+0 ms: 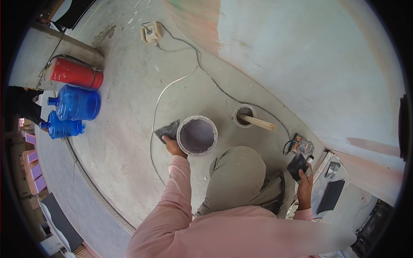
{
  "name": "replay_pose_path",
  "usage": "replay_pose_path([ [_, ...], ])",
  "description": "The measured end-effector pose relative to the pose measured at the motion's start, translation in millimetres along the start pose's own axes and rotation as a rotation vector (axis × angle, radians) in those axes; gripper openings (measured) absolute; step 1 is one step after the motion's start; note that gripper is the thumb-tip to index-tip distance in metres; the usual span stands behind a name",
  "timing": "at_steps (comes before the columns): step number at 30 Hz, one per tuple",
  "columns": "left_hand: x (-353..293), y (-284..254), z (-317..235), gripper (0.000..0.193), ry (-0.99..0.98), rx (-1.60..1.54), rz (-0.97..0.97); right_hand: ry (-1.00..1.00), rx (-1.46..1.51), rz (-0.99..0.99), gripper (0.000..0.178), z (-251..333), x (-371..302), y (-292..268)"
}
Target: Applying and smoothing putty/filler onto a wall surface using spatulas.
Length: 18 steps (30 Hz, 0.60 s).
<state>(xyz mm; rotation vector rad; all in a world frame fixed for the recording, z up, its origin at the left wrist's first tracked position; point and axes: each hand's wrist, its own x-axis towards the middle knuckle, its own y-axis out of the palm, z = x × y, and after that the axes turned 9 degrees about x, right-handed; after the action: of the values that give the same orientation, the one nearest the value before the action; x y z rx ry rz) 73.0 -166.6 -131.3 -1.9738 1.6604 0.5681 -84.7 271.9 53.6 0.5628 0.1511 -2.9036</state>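
Bucket (197, 136) of grey putty stands on the concrete floor (129, 129) before the person's knee. Left hand (173, 146) grips a scraper (168, 130) touching the bucket's rim; right hand (305, 182) is closed on a dark flat blade (297, 165). A cable (155, 124) curves close by the bucket: a snagged foot could likely tip it. Pressing the rim might slop putty.
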Motion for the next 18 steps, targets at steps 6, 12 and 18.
replay_pose_path([
  [6, 57.0, 47.8, -45.9, 0.071, 0.229, 0.215, 0.121, 0.054, -0.019, -0.03, 0.036, 6.6, 3.1, 2.2],
  [12, 80.3, 77.7, -85.7, 0.063, 0.314, 0.273, 0.343, 0.071, 0.066, 0.018, 0.045, -5.6, 25.1, -8.3],
  [18, -20.1, 104.9, -153.3, 0.054, 0.611, 0.474, 0.607, 0.131, 0.395, 0.118, 0.043, 53.1, 66.6, 53.0],
])
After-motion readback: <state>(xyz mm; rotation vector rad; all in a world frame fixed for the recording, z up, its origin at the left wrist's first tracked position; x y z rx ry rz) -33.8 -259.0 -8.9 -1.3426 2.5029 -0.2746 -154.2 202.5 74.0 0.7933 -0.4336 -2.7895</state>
